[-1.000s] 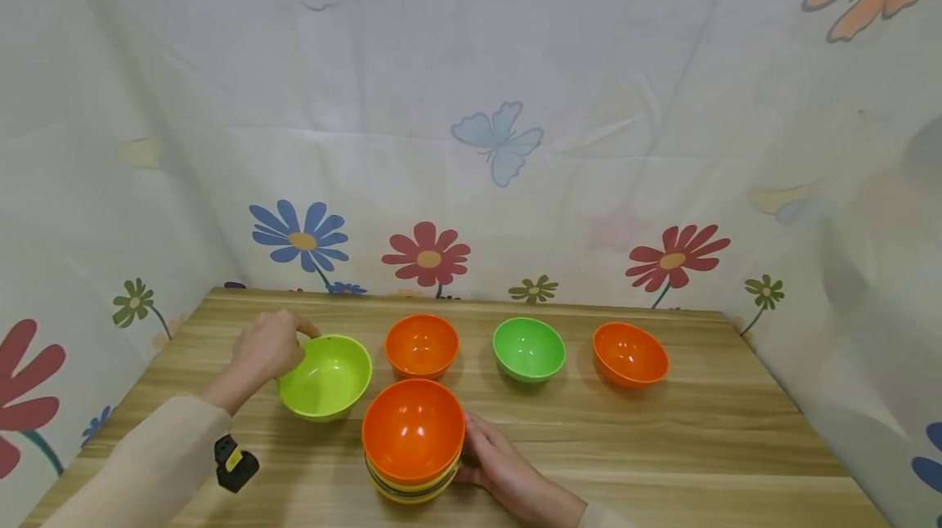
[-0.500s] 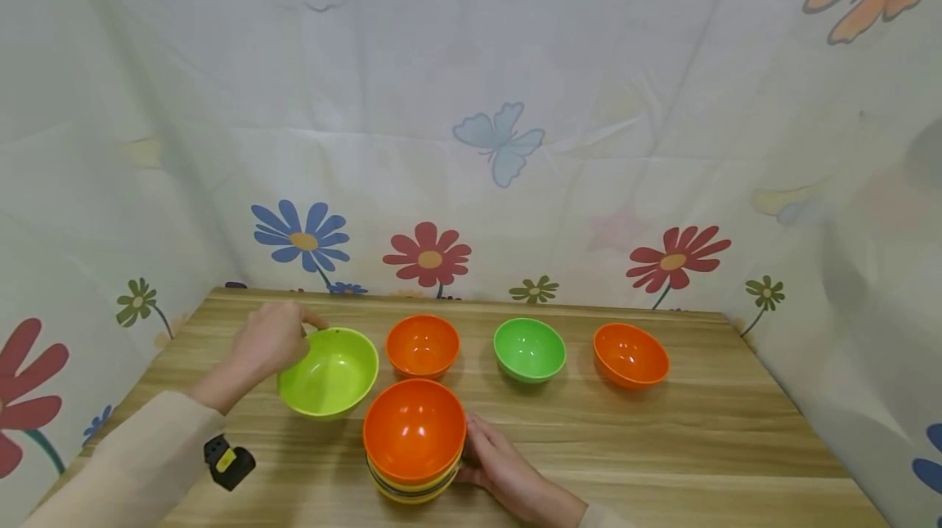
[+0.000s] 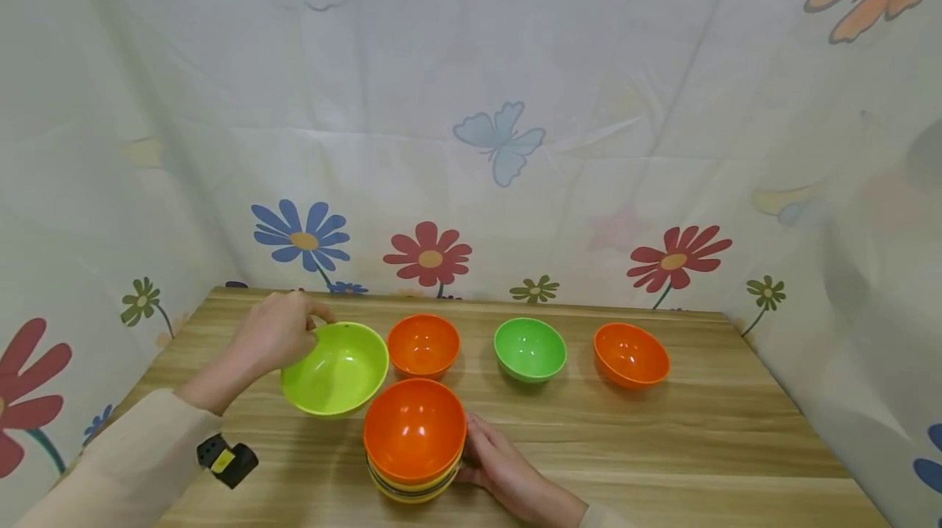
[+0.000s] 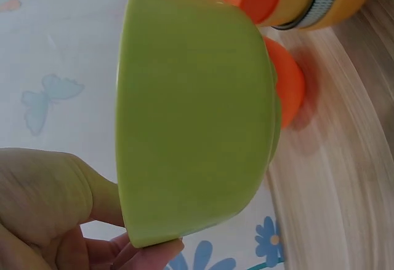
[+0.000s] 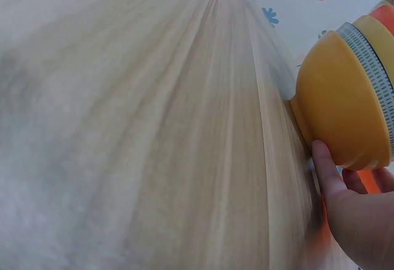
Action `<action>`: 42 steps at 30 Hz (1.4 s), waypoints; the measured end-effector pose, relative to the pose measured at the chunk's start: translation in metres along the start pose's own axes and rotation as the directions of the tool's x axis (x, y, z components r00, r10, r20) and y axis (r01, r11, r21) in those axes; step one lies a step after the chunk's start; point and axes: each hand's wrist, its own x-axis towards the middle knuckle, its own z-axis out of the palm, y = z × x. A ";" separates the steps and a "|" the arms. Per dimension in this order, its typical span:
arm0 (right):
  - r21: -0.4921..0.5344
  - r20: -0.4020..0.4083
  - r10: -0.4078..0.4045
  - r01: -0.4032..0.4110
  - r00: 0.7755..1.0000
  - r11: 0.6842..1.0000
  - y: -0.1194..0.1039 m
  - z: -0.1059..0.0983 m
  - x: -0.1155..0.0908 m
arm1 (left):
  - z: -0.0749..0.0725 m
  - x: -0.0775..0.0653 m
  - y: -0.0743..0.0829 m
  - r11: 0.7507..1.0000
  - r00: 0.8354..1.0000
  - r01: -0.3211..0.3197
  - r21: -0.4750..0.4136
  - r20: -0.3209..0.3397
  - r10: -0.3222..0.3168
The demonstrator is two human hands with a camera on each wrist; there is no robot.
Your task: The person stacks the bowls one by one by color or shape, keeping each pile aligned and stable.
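My left hand (image 3: 278, 332) pinches the rim of a lime green bowl (image 3: 337, 373), held up off the table at the left and slightly tilted. In the left wrist view the thumb lies on one side of that bowl's wall (image 4: 191, 110) and the fingers reach round its rim. At the front middle stands a stack of nested bowls (image 3: 414, 434), an orange one on top with yellow and patterned rims below. My right hand (image 3: 508, 469) grips the stack's right side. The right wrist view shows its thumb at the base of the bottom yellow bowl (image 5: 338, 101).
Behind the stack sits an orange bowl (image 3: 423, 346). A light green bowl (image 3: 530, 351) and another orange bowl (image 3: 631, 356), which looks tilted, stand in the same row to the right. The wooden table (image 3: 699, 446) ends at a flowered cloth backdrop (image 3: 559, 209).
My left hand has raised the lime green bowl and moved it a little to the right, closer to the rear orange bowl and the stack. My right hand and the stack stay put.
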 end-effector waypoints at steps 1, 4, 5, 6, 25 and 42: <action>0.000 0.002 -0.002 0.002 1.000 1.000 0.000 0.000 0.000 | -0.001 0.000 0.002 1.000 1.000 -0.002 -0.003 0.000 0.002; 0.001 -0.001 -0.003 0.003 1.000 1.000 0.001 -0.001 0.000 | -0.004 -0.002 0.007 1.000 1.000 -0.011 -0.008 0.000 0.011; 0.000 -0.001 -0.003 0.003 1.000 1.000 0.001 -0.001 0.000 | -0.005 -0.002 0.009 1.000 1.000 -0.014 -0.010 0.000 0.014; 0.000 -0.002 -0.004 0.004 1.000 1.000 0.001 -0.001 0.000 | -0.006 -0.003 0.011 1.000 1.000 -0.020 -0.011 -0.002 0.020; 0.006 0.009 -0.006 0.006 1.000 1.000 -0.002 0.000 0.001 | -0.014 -0.007 0.053 0.993 0.996 -0.053 -0.107 0.059 0.060; 0.013 0.009 -0.012 0.011 1.000 1.000 0.001 0.000 0.000 | 0.012 -0.006 0.078 0.982 0.992 -0.083 -0.169 0.077 0.097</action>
